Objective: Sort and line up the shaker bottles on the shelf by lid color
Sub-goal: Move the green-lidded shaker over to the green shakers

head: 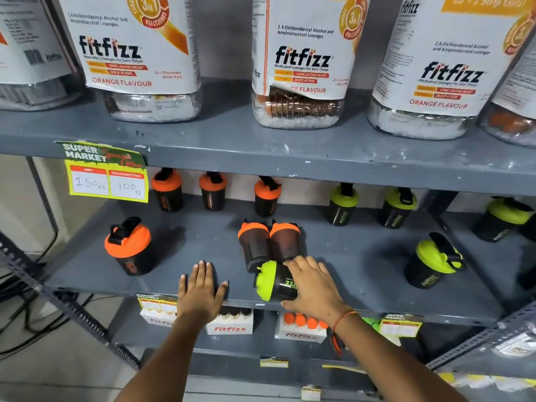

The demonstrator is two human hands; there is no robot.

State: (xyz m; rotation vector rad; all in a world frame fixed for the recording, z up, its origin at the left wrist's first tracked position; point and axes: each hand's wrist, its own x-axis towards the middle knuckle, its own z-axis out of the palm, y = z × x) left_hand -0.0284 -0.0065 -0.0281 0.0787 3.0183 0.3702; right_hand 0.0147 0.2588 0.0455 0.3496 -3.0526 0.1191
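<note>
Black shaker bottles stand on the grey middle shelf (203,248). Three orange-lidded ones line the back left (213,191), and green-lidded ones stand at the back right (342,204). One orange-lidded bottle (127,245) stands alone front left. Two orange-lidded bottles (269,242) stand side by side in the middle. A green-lidded bottle (435,262) leans at the front right. My right hand (313,285) grips a green-lidded bottle (271,281) lying on its side at the shelf's front edge. My left hand (201,288) rests flat and open on the shelf beside it.
Large fitfizz lozenge jars (301,62) fill the shelf above. A price tag (107,175) hangs from that shelf's edge at left. Fitfizz boxes (229,323) sit on the shelf below. Cables lie on the floor at the left (29,309).
</note>
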